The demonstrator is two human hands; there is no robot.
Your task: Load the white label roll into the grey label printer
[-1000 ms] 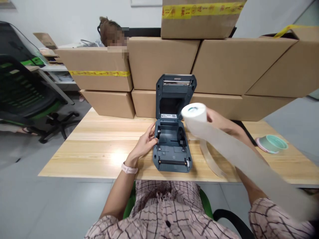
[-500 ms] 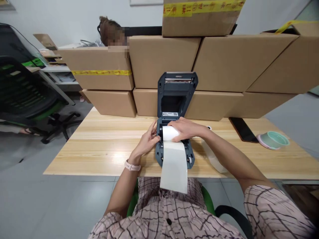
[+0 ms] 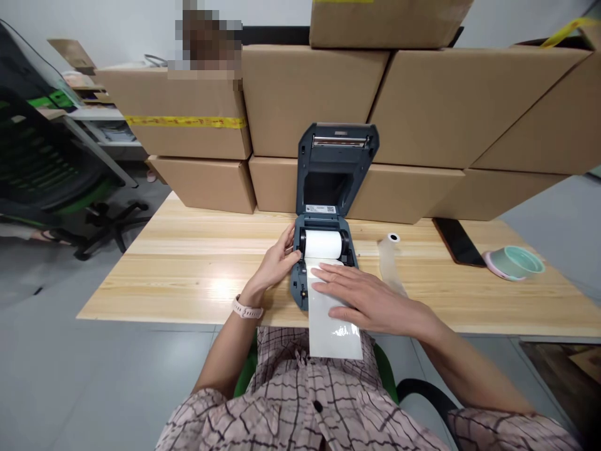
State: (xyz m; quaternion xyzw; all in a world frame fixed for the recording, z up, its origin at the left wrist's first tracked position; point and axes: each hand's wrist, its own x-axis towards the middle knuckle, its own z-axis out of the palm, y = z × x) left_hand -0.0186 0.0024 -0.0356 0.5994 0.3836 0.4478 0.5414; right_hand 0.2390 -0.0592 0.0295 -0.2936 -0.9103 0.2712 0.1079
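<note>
A dark grey label printer (image 3: 323,210) stands on the wooden table with its lid tipped back. Inside it, a white label roll (image 3: 323,244) sits between two black holders. From the roll a strip of labels (image 3: 334,341) runs toward me and hangs past the table's front edge. My left hand (image 3: 277,266) grips the printer's left side, thumb over the rim and fingers along the outer wall. Flat on the label strip lies my right hand (image 3: 364,297), its fingers stretched out and holding nothing. It hides the printer's front right part.
Right of the printer lies a small roll (image 3: 393,238) with a pale strip unrolled from it. Further right are a black phone (image 3: 457,241) and a mint green round container (image 3: 519,262). Stacked cardboard boxes (image 3: 314,100) line the table's back. A person is partly visible behind them.
My right hand has let go of the label roll and moved toward me onto the strip. The roll now shows fully between the holders. My left hand stays at the printer's side.
</note>
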